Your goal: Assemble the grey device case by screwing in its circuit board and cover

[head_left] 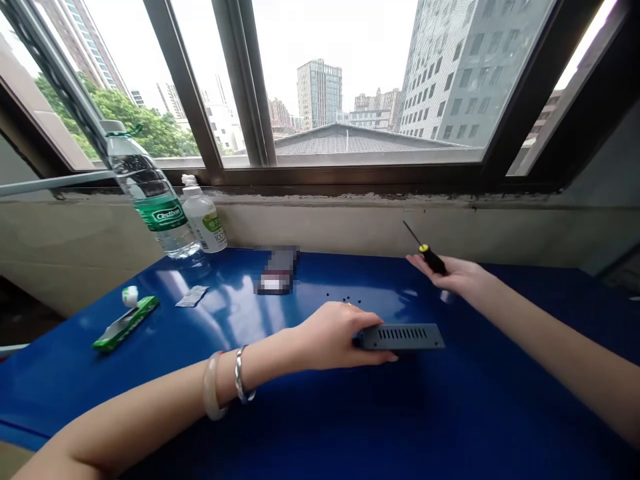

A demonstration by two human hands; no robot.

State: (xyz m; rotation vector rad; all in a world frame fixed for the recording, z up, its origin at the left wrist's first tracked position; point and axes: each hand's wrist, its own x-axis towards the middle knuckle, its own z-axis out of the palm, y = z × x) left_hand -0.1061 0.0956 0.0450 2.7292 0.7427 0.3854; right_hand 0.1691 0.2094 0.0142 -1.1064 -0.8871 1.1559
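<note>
My left hand (334, 335) is closed around the left end of a flat black metal box (403, 337) with a row of vent slots, which lies on the blue table (450, 413). My right hand (457, 274) is palm up behind the box, holding a small screwdriver (425, 250) with a black and yellow handle; its thin shaft points up and to the left. Several tiny black screws (344, 298) lie on the table just behind my left hand. Two bracelets sit on my left wrist.
A large water bottle (150, 193) and a small white bottle (204, 217) stand at the back left by the window sill. A green and white pack (125, 323), a small sachet (192, 296) and a blurred dark object (278, 270) lie on the table.
</note>
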